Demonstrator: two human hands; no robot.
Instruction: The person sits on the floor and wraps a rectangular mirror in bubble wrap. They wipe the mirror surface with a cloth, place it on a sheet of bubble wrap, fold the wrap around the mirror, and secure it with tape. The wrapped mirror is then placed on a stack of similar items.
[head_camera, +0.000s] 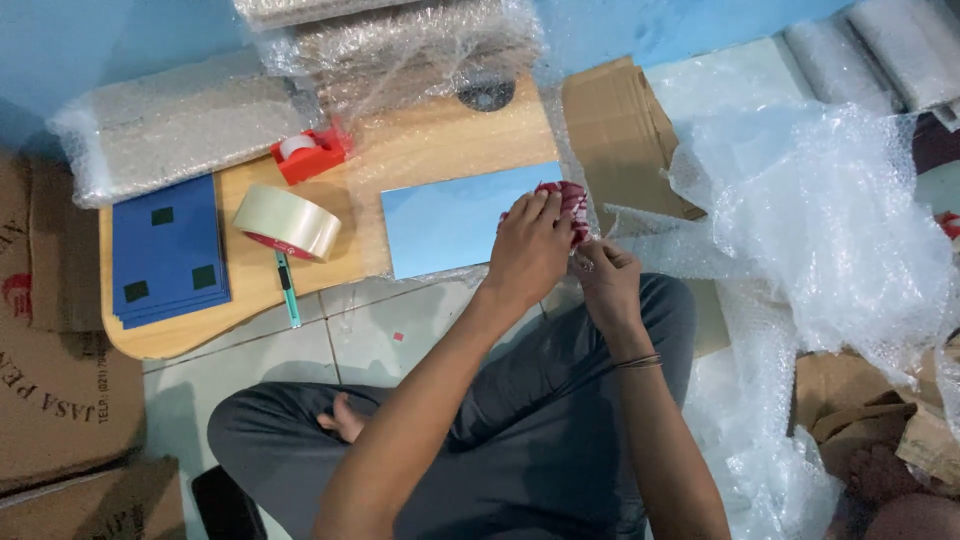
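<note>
A light blue flat panel (450, 222) lies on the low wooden table (420, 150), partly under clear bubble wrap. My left hand (530, 250) presses on its right end, fingers over a red and white tape piece (574, 202). My right hand (605, 280) sits just right of it, fingers pinched on the edge of the bubble wrap and tape near the panel's corner. I sit cross-legged in grey trousers below the table.
A big roll of clear tape (288, 222), a red tape dispenser (310, 153), a green pen (288, 290) and a stack of dark blue panels (168, 250) are on the table. Bubble wrap heap (830, 220) lies right; cardboard (620, 130) behind; boxes (50, 380) left.
</note>
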